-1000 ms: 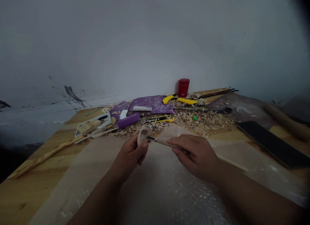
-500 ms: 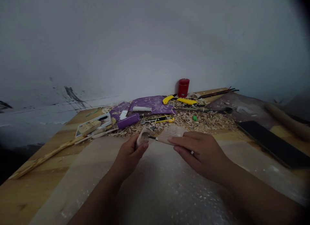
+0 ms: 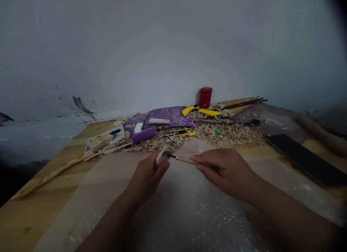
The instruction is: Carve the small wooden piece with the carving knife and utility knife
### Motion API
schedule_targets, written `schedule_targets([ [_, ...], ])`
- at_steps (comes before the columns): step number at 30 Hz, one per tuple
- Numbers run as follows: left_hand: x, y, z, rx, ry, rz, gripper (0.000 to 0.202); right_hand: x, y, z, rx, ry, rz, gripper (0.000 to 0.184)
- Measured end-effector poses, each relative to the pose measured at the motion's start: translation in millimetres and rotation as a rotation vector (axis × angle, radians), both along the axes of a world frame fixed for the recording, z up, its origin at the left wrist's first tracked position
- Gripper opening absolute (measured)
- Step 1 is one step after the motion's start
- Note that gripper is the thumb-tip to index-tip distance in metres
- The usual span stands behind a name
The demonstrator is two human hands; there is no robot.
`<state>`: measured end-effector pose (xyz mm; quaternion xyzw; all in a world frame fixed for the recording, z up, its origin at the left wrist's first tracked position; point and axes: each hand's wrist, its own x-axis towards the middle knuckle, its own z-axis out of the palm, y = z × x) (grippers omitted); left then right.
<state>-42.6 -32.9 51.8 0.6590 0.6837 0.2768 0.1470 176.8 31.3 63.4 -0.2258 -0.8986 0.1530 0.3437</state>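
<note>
The left fingers (image 3: 159,169) curled around a pale wooden spoon blank (image 3: 163,154), held above the tabletop (image 3: 40,183), while the right fingers (image 3: 199,158) pinched a carving knife (image 3: 184,159), whose dark blade had moved up against the blank's rim.

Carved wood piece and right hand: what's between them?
Head view: a carving knife, its narrow blade at the carved wood piece, its pale wooden handle pinched in the right hand.

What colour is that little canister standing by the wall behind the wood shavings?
The canister is red, and it shows best in the head view.
</note>
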Motion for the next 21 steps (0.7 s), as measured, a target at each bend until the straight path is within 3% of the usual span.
schedule_targets([
  [6,5.8,-3.2,2.8,0.012,0.025,0.056,0.024,-4.8,-11.4,-4.4,0.219,0.003,-0.056,0.019],
  [16,8.3,-2.7,1.0,-0.014,0.012,0.108,0.023,-15.4,-23.4,-12.9,0.366,-0.095,-0.124,0.022],
  [21,12.9,-2.5,0.4,0.005,-0.023,0.129,0.021,-21.5,-29.3,-19.9,0.382,-0.015,-0.162,0.023],
])
